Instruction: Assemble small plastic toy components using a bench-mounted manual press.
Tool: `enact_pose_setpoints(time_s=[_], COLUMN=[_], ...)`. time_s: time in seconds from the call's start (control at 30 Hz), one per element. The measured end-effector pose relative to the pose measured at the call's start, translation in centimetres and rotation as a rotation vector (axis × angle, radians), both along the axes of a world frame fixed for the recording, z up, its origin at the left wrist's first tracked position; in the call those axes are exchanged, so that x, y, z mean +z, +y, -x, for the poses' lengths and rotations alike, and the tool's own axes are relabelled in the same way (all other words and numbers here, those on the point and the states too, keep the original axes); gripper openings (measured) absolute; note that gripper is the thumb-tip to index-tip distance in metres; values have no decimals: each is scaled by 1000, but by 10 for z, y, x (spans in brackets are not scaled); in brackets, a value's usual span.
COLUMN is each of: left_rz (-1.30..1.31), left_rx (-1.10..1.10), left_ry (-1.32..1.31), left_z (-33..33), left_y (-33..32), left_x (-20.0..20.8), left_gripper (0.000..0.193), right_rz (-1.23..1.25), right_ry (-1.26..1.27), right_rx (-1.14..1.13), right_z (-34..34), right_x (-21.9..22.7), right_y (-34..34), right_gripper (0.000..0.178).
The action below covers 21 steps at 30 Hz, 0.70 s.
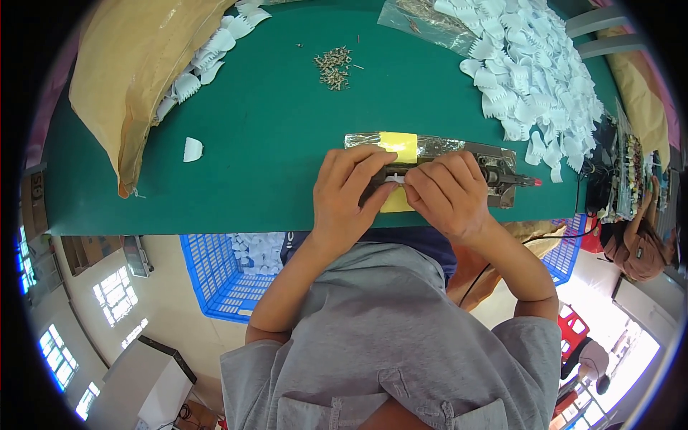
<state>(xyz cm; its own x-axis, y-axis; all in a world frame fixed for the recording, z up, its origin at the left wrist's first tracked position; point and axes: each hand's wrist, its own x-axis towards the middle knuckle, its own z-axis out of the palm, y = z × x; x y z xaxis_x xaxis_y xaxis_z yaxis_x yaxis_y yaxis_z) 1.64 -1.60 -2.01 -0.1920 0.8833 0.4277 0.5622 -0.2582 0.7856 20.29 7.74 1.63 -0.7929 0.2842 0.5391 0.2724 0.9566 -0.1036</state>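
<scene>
Both hands meet over a metal fixture (pixel 502 161) on the green table, with a red-tipped lever (pixel 527 182) at its right end and yellow tape (pixel 398 146) across its middle. A small white piece (pixel 395 178) lies in the fixture between my fingertips. My left hand (pixel 342 197) is closed, its thumb and fingers pinching the left end of that piece. From the right, my right hand (pixel 450 195) has its fingers curled and pressed together at the piece's other end. What those right fingertips grip is hidden.
White comb-edged plastic parts (pixel 530 79) are heaped at the far right. Several small metal pins (pixel 333 68) lie beyond the fixture. A brown paper sack (pixel 136 79) spills parts at the left, near one loose part (pixel 193 150). A blue basket (pixel 208 287) stands below the table edge.
</scene>
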Motion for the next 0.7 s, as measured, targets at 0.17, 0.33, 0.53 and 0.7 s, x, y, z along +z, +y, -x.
enact_pose_setpoints(time_s=[0.17,0.33,0.53,0.7], left_rz=[-13,-37,30,-17], left_rx=[9,2,-23,-111], left_ry=[115,128,-13,23], left_z=[2,6,0,6], left_y=[3,-1,7,14], left_x=[7,1,3,5], left_gripper=[40,43,43,30], right_rz=[58,470,296,183], right_ry=[2,242,-41,-333], right_rx=[35,-283,-417,-625], right_z=[-1,-20,-50,-31], right_x=[4,39,20,12], right_y=[1,40,119,150], right_gripper=[31,13,15,21])
